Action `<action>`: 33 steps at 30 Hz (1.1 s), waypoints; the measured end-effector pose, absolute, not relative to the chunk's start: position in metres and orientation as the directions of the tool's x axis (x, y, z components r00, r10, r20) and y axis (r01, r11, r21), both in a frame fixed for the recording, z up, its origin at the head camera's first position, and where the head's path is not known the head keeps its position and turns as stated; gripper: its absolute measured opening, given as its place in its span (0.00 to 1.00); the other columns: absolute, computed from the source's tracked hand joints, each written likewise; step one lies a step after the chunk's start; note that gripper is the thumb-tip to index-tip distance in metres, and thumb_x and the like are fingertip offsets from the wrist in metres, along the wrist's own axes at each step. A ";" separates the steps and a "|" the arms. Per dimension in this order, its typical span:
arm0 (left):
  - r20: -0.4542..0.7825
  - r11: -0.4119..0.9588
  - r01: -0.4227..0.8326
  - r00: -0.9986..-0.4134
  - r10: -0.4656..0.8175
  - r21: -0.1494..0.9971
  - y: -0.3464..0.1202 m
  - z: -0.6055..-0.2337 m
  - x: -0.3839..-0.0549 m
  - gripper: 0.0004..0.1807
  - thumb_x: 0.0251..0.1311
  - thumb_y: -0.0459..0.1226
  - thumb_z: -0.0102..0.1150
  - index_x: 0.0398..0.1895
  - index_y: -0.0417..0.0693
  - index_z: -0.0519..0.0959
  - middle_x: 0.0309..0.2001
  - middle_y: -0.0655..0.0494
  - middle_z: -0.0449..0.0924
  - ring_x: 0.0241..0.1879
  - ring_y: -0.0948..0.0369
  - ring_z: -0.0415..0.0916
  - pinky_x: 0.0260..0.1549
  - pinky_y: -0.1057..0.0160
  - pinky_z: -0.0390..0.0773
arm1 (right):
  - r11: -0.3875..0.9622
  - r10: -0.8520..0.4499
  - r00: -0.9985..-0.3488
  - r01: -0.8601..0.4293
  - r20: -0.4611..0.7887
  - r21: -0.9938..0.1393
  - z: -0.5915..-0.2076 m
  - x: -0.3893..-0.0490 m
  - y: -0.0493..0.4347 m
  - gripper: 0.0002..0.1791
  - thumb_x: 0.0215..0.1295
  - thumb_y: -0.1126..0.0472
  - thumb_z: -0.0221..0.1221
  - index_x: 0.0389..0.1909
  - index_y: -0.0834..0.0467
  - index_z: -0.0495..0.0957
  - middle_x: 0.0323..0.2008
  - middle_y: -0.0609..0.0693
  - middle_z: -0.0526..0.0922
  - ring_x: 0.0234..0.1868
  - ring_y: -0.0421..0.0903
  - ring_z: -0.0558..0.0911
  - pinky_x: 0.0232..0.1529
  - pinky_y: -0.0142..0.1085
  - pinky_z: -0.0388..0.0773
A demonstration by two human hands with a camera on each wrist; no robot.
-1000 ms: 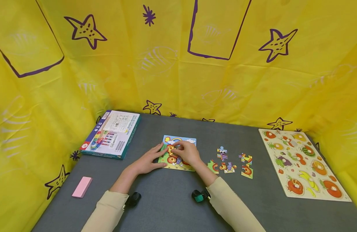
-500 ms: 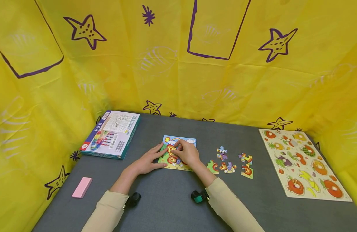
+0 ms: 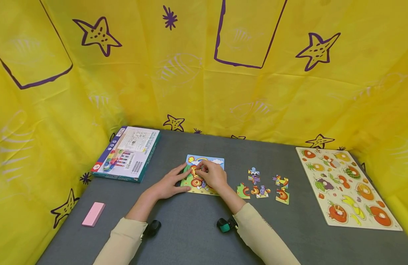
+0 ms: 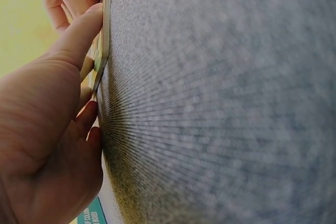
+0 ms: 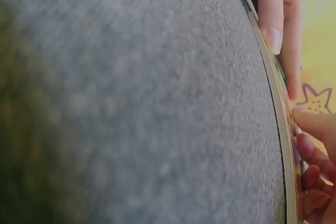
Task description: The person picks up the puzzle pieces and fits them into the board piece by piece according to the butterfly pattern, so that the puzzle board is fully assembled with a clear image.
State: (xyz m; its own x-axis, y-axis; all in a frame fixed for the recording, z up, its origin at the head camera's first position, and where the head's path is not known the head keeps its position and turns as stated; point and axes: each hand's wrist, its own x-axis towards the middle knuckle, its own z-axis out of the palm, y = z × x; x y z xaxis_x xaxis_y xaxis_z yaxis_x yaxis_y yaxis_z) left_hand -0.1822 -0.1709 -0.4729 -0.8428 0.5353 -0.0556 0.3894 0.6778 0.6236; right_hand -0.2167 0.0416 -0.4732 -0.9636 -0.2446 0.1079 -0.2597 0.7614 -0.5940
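A small picture jigsaw board [image 3: 218, 161] with a rainbow, sun and snail-like figures lies on the grey table. My left hand [image 3: 169, 184] rests at its left side, fingers straight along the far left edge and thumb by the near corner. Over the middle of the board, my right hand [image 3: 214, 176] pinches a yellow-and-orange jigsaw piece [image 3: 194, 170] between thumb and forefinger, mostly covered by the fingertips. In the left wrist view my left thumb [image 4: 79, 38] lies against the board's edge [image 4: 107, 19]. The right wrist view shows both hands' fingertips close over the board's rim [image 5: 278, 93].
Loose jigsaw pieces lie right of the board: a purple one [image 3: 253, 175], a green one [image 3: 243, 190] and several others. A fruit puzzle board [image 3: 333, 200] lies far right. A boxed toy [image 3: 127, 152] and a pink block [image 3: 93, 214] are at left. Yellow cloth [image 3: 204, 92] surrounds the table.
My right hand and forearm have shifted slightly left, fingers still on the piece over the board. My left hand and the loose pieces have stayed put.
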 end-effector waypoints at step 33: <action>-0.009 0.761 0.521 -0.823 0.568 0.387 -0.158 -0.462 -0.181 0.33 0.66 0.52 0.57 0.71 0.51 0.68 0.70 0.48 0.61 0.68 0.46 0.55 0.60 0.39 0.61 | 0.564 -0.240 -0.944 -0.327 0.228 -0.758 -0.466 -0.216 0.106 0.07 0.61 0.58 0.67 0.39 0.54 0.88 0.32 0.46 0.80 0.29 0.42 0.74 0.30 0.35 0.69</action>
State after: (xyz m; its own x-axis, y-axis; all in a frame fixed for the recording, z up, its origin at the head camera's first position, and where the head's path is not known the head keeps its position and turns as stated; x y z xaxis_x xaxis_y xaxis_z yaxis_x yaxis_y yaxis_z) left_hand -0.1814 -0.1583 -0.4620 -0.8227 0.5684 -0.0093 0.5211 0.7606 0.3873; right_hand -0.2161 0.1061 -0.4661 -0.9436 -0.2396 0.2283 -0.3267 0.5639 -0.7585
